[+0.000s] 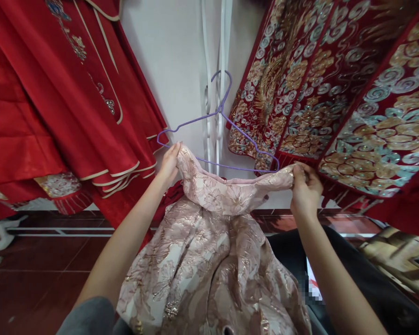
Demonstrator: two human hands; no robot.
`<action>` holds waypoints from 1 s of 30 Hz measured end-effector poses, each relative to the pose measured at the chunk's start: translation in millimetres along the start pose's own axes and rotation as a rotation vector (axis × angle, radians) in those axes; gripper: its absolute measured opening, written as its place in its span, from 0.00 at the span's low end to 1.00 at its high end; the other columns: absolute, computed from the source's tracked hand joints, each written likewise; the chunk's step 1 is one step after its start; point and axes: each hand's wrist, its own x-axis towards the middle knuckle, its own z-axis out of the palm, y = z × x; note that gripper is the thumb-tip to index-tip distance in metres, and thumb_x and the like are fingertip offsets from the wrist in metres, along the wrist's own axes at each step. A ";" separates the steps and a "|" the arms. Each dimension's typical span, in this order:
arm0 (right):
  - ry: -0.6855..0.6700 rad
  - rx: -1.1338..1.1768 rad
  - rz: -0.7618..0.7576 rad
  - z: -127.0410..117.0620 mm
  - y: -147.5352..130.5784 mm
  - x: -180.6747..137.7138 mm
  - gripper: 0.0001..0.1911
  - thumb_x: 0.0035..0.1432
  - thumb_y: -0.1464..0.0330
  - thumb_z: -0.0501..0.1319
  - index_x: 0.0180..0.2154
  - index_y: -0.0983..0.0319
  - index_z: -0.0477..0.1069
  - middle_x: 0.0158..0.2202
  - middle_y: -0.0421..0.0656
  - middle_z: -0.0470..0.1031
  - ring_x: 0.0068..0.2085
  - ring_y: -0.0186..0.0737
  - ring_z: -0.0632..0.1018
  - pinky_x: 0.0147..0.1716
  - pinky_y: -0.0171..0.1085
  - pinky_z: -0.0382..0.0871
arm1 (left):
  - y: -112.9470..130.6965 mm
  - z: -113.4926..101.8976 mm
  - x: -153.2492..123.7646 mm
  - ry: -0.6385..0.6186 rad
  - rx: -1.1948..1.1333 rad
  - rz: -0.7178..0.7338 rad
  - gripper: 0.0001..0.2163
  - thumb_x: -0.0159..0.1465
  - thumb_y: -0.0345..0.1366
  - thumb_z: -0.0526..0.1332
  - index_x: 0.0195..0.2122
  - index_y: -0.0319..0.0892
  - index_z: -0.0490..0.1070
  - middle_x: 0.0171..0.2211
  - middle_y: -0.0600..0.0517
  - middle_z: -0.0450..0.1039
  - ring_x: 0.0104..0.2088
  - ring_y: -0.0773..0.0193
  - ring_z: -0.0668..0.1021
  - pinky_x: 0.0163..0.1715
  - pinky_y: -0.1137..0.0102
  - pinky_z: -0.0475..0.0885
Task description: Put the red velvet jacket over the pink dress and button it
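Observation:
A pale pink brocade dress [223, 200] with a shiny floral pattern is stretched between my hands, its skirt draping down toward me. My left hand [170, 163] pinches the left end of its top edge. At the right end, my right hand [305, 186] grips the fabric between thumb and fingers. Just behind the top edge hangs a purple wire hanger [220, 111], its hook up by a white metal upright. The hanger's lower bar runs close behind the neckline; whether it touches the cloth I cannot tell.
Red garments [91, 102] with cream piping hang at the left. Red panels with gold and silver embroidery [300, 93] hang at the right. White metal uprights [209, 56] stand against the wall between them. A low white rail [66, 231] crosses above the dark red tiled floor [38, 288].

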 end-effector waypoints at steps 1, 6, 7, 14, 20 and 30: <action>0.044 -0.002 0.004 3.7 -5.4 4.1 0.23 0.56 0.51 0.57 0.45 0.60 0.71 0.49 0.50 0.75 0.52 0.51 0.75 0.49 0.45 0.69 | -0.5 0.0 -0.3 0.002 -0.004 -0.002 0.15 0.56 0.48 0.68 0.37 0.42 0.74 0.39 0.49 0.77 0.44 0.59 0.77 0.46 0.68 0.69; 0.117 -0.130 0.012 16.9 -18.9 22.4 0.16 0.53 0.54 0.61 0.39 0.56 0.72 0.44 0.45 0.77 0.51 0.49 0.76 0.53 0.45 0.66 | -0.2 0.6 -2.5 0.018 -0.043 -0.013 0.15 0.56 0.47 0.68 0.37 0.42 0.74 0.39 0.50 0.77 0.44 0.61 0.77 0.46 0.69 0.70; 0.117 -0.149 0.010 16.3 -18.0 23.2 0.16 0.53 0.54 0.60 0.39 0.56 0.72 0.44 0.46 0.77 0.51 0.50 0.76 0.53 0.45 0.66 | 0.4 0.6 -2.8 0.020 -0.038 -0.012 0.15 0.56 0.47 0.68 0.37 0.42 0.74 0.39 0.50 0.77 0.44 0.61 0.77 0.46 0.69 0.70; 0.086 -0.151 -0.031 -5.8 -4.8 6.4 0.16 0.54 0.55 0.59 0.39 0.57 0.74 0.44 0.52 0.78 0.48 0.55 0.76 0.49 0.49 0.67 | 1.9 -0.9 -2.9 0.020 0.028 0.029 0.17 0.55 0.51 0.67 0.35 0.42 0.73 0.36 0.50 0.76 0.43 0.59 0.77 0.43 0.68 0.70; 0.125 -0.098 0.003 -6.5 -6.9 -1.1 0.20 0.55 0.54 0.58 0.42 0.60 0.73 0.45 0.52 0.77 0.47 0.54 0.77 0.50 0.49 0.68 | -0.7 -2.0 -0.9 0.027 0.027 0.035 0.16 0.56 0.50 0.67 0.34 0.42 0.73 0.37 0.49 0.76 0.43 0.58 0.77 0.43 0.67 0.71; -0.023 -0.104 -0.253 29.9 -54.5 26.7 0.13 0.57 0.59 0.60 0.40 0.59 0.75 0.44 0.47 0.78 0.48 0.49 0.77 0.53 0.48 0.67 | -2.1 12.1 -17.2 -0.042 -0.084 -0.158 0.13 0.58 0.46 0.66 0.35 0.41 0.73 0.31 0.49 0.77 0.34 0.60 0.80 0.39 0.67 0.74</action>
